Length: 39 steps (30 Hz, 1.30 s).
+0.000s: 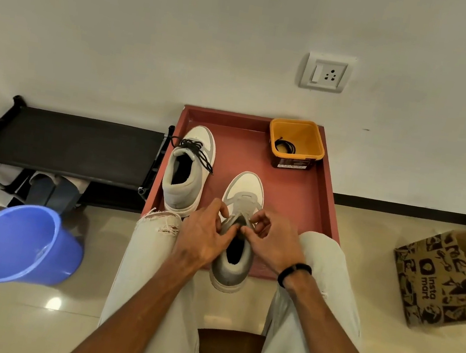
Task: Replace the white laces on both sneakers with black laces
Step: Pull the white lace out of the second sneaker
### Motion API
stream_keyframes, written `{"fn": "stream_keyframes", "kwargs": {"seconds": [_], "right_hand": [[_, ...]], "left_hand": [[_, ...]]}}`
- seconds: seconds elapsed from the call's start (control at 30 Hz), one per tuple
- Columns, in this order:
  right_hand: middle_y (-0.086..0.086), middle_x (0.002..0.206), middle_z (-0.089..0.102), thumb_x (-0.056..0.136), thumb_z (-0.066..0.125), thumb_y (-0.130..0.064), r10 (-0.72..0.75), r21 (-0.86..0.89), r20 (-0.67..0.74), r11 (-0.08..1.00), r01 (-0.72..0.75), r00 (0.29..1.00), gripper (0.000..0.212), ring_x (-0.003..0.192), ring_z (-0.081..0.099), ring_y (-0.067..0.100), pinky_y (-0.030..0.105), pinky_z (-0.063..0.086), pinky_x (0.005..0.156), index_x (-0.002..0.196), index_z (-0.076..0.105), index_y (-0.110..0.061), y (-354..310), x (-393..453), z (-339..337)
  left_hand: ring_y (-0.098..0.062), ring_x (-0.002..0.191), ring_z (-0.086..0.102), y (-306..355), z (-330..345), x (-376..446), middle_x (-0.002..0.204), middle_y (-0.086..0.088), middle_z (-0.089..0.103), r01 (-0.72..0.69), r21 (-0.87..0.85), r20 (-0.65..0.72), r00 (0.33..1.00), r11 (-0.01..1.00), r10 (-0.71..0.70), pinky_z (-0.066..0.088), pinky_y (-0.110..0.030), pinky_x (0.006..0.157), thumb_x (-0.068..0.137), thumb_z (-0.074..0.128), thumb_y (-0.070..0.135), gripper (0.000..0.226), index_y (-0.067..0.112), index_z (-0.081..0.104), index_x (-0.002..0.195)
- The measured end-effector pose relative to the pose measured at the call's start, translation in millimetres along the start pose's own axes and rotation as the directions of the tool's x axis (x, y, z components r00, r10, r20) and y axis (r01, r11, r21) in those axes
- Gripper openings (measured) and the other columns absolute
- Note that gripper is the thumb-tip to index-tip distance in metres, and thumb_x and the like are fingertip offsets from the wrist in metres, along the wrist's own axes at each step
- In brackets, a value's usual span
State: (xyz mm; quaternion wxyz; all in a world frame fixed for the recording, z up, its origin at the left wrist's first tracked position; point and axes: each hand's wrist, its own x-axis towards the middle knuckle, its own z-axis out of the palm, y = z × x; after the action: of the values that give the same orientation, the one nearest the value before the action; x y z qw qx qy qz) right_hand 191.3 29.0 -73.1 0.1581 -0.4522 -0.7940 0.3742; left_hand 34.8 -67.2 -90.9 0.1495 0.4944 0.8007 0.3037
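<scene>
Near sneaker [237, 231]: lies heel-toward-the-person on the red tray [325, 196], toe pointing away, directly under both sets of fingers. That puts the eyelet rows within easy reach of both hands at once.
Left hand [202, 232]: fingers curled at the left edge of the tongue, pinching at the lace or the eyelet flap; which of the two is too small to tell.
Right hand [273, 240]: fingers curled in a pinch at the right eyelet row, mirroring the left. A black band sits on that wrist.
Lace on near sneaker: pale white lacing shows just beyond the fingertips, so this shoe looks not yet changed. Judged step: loosening or pulling the white lace out.
Far sneaker [189, 169]: beyond and left of the left fingers, already carrying black laces [196, 152], loose ends trailing. Probably parked aside as done.
Yellow tub [295, 143]: well beyond the right fingers, at the tray's far corner, holding a coiled black lace [284, 146], likely kept ready for the second shoe.
Blue bucket [22, 244]: on the floor, well left of the left hand.
</scene>
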Motion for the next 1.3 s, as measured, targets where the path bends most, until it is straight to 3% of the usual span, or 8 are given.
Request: {"fn": "stream_keyframes", "kwargs": {"seconds": [0.17,0.43,0.5,0.6,0.67,0.9,1.0,1.3], "right_hand": [[-0.013,0.068,0.065,0.084,0.078,-0.029,0.035,0.024,-0.195,0.999,-0.031,0.980,0.014,0.064,0.062,0.003,0.026,0.056,0.064,0.078,0.066,-0.025,1,0,0],[-0.010,0.067,0.069,0.085,0.075,-0.025,0.132,0.143,-0.313,0.986,-0.090,0.941,0.011,0.064,0.067,0.008,0.037,0.061,0.068,0.074,0.071,-0.023,5,6,-2],[-0.013,0.070,0.067,0.087,0.075,-0.024,0.070,0.094,-0.269,0.994,-0.046,0.960,0.011,0.066,0.064,0.004,0.030,0.059,0.068,0.078,0.070,-0.022,4,3,-1],[-0.015,0.071,0.064,0.090,0.076,-0.026,-0.011,0.036,-0.180,0.999,0.018,0.984,0.013,0.066,0.061,0.002,0.019,0.054,0.065,0.081,0.066,-0.026,1,-4,2],[-0.016,0.071,0.064,0.089,0.077,-0.027,-0.012,0.045,-0.176,0.999,0.021,0.984,0.013,0.066,0.061,0.001,0.015,0.052,0.064,0.083,0.066,-0.028,1,-3,3],[-0.011,0.081,0.069,0.089,0.076,-0.032,0.005,0.068,-0.179,0.998,0.007,0.984,0.011,0.071,0.063,0.001,0.012,0.051,0.065,0.093,0.071,-0.023,2,-4,7],[-0.010,0.084,0.069,0.089,0.076,-0.034,-0.009,0.052,-0.189,0.998,0.019,0.982,0.012,0.073,0.065,0.003,0.018,0.055,0.067,0.093,0.070,-0.024,4,-3,9],[-0.014,0.073,0.068,0.088,0.078,-0.034,0.042,0.082,-0.219,0.996,-0.024,0.975,0.013,0.068,0.065,0.001,0.017,0.056,0.064,0.086,0.071,-0.023,6,0,11]], "left_hand": [[-0.009,0.055,0.053,-2,3,3,0.064,0.010,0.056,0.006,-0.017,-0.091,0.996,1.000,-0.007,0.049,-0.034,0.054,0.092,0.071,0.038,0.030,0.024,0.047,0.079],[-0.009,0.056,0.057,-5,-3,7,0.067,0.010,0.061,0.112,-0.158,-0.151,0.979,0.981,-0.137,0.055,-0.039,0.056,0.094,0.072,0.031,0.021,0.023,0.055,0.086],[-0.009,0.065,0.059,-2,-2,4,0.078,0.012,0.063,0.055,-0.064,-0.156,0.986,0.996,-0.064,0.056,-0.038,0.060,0.095,0.069,0.031,0.016,0.026,0.056,0.100],[-0.013,0.089,0.056,-2,4,-1,0.108,0.005,0.057,-0.092,0.103,-0.148,0.983,0.990,0.107,0.053,-0.031,0.072,0.094,0.068,0.027,0.037,0.029,0.052,0.128],[-0.016,0.095,0.053,1,7,-1,0.111,0.001,0.050,-0.181,0.179,-0.146,0.967,0.967,0.208,0.052,-0.029,0.076,0.094,0.069,0.026,0.045,0.030,0.053,0.136],[-0.020,0.096,0.049,2,17,15,0.109,-0.004,0.047,-0.306,0.282,-0.141,0.924,0.909,0.355,0.049,-0.035,0.082,0.093,0.074,0.030,0.041,0.027,0.062,0.132],[-0.022,0.093,0.052,-1,19,19,0.105,-0.005,0.051,-0.305,0.290,-0.185,0.912,0.907,0.365,0.047,-0.038,0.080,0.096,0.068,0.033,0.023,0.022,0.068,0.117],[-0.011,0.085,0.054,2,13,15,0.105,0.005,0.050,-0.215,-0.094,-0.298,0.938,0.972,0.179,0.057,-0.035,0.065,0.104,0.061,0.033,0.016,0.018,0.066,0.108]]}}
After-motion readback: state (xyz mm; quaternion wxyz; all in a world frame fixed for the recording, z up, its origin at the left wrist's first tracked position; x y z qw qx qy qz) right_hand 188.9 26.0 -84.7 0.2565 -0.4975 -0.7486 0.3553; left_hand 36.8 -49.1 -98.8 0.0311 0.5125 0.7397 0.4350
